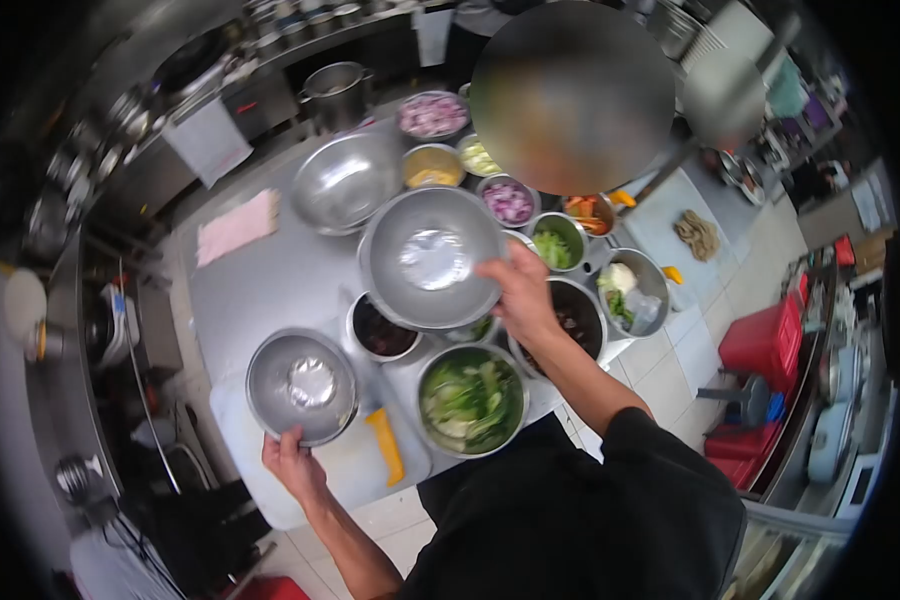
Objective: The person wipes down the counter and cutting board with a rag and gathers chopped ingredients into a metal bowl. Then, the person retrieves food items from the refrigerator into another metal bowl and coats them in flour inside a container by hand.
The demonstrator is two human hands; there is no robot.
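My right hand (518,290) grips the rim of a large metal bowl (382,265), raised over the middle of the table and tilted toward me. Only its shiny bottom shows inside. At the lower left, my left hand (292,462) pinches the near rim of a smaller metal bowl (270,385) above a white cutting board (255,455). No food shows in that one either. Close to it on the board lies a yellow-handled tool (385,447); its other end cannot be made out. A bowl of leafy greens (472,400) stands between my forearms.
Around the raised bowl stand a wide metal bowl (345,180), chopped red onion (510,202), cut green vegetables (557,245) and dark pieces (382,332). A pink cloth (238,227) lies left, a brown rag (697,235) right. Red bins (765,335) stand beyond. A blurred disc hides the top.
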